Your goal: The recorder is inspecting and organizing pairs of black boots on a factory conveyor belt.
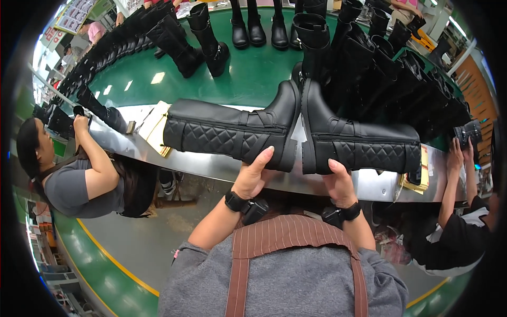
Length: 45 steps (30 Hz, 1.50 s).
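A pair of tall black boots lies sideways in front of me, soles facing each other at the middle. My left hand (254,178) grips the left boot (227,132) by the lower side near its heel, thumb on top. With its thumb pressed on the heel end, my right hand (339,183) holds the right boot (364,145). Both boots have quilted shafts, crossed ankle straps and a long side zipper; their shafts point outward. The fingers beneath the boots are partly hidden. The boots are over the metal edge (211,167) of the worktable.
Many black boots stand on the green tabletop (132,84), crowded at the right (380,74) and in a long row at the left. Yellow paper stacks (158,129) lie by both shafts. Co-workers handle boots at the left (84,179) and right (459,227).
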Each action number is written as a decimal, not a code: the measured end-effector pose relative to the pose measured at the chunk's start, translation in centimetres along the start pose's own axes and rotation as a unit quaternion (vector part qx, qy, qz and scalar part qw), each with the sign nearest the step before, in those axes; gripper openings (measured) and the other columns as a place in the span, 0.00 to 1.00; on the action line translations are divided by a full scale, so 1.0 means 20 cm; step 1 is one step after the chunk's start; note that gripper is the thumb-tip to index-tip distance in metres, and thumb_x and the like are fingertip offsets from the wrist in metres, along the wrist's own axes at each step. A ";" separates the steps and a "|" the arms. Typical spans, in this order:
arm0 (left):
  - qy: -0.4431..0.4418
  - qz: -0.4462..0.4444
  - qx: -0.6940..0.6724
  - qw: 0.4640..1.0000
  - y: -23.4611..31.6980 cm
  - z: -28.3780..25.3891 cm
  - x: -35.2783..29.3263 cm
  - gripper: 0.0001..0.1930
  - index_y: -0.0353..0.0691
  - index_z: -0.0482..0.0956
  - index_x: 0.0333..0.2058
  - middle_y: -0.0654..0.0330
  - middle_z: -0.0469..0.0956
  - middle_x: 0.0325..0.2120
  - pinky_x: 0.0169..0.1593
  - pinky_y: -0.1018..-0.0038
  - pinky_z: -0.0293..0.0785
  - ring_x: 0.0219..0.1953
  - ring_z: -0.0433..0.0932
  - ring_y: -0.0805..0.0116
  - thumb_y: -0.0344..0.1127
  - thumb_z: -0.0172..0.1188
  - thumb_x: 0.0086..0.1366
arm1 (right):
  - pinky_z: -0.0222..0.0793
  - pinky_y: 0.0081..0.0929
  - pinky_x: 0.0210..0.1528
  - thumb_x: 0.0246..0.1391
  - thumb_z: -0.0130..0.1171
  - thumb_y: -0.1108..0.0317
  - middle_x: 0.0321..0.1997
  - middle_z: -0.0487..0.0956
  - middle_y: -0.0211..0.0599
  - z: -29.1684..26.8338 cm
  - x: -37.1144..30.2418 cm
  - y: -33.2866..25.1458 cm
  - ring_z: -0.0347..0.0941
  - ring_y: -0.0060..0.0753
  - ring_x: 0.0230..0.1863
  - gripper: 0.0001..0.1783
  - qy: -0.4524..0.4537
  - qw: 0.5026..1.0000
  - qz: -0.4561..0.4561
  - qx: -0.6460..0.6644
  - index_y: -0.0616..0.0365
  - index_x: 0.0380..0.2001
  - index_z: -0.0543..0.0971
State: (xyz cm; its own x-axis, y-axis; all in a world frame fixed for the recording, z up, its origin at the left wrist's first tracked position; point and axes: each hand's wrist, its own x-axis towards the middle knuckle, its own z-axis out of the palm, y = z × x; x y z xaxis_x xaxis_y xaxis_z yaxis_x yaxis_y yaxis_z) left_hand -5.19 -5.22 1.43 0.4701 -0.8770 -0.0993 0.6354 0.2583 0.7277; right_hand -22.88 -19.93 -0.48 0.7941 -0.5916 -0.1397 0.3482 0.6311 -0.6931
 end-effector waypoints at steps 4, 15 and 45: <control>0.006 0.018 -0.011 1.000 -0.02 0.06 -0.03 0.22 0.35 0.69 0.55 0.56 0.74 0.50 0.56 0.63 0.70 0.52 0.74 0.64 0.40 0.56 0.66 | 0.60 0.34 0.63 0.52 0.55 0.60 0.53 0.77 0.40 0.05 0.00 0.05 0.71 0.36 0.56 0.25 -0.052 0.998 -0.039 -0.026 0.65 0.50 0.75; -0.011 0.004 -0.046 0.999 -0.02 0.04 -0.05 0.19 0.38 0.69 0.55 0.59 0.73 0.50 0.58 0.64 0.69 0.53 0.73 0.67 0.31 0.56 0.65 | 0.61 0.35 0.62 0.52 0.56 0.62 0.55 0.75 0.41 0.03 -0.01 0.05 0.70 0.37 0.57 0.27 -0.056 0.998 -0.032 -0.018 0.66 0.53 0.72; 0.139 0.169 0.483 0.848 -0.24 -0.07 0.07 0.25 0.28 0.74 0.46 0.47 0.79 0.41 0.46 0.66 0.73 0.43 0.79 0.58 0.35 0.70 0.53 | 0.68 0.31 0.49 0.46 0.71 0.58 0.43 0.79 0.42 -0.02 0.05 0.07 0.74 0.35 0.45 0.30 0.062 0.860 -0.106 -0.495 0.65 0.47 0.73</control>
State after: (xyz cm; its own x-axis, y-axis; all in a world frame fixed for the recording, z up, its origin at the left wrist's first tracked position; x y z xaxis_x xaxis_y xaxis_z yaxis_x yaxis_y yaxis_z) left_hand -6.75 -7.18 -3.17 0.7371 -0.6548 0.1671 -0.2993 -0.0946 0.9495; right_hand -21.73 -19.90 -1.82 0.6849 -0.7279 0.0322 -0.1644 -0.1975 -0.9664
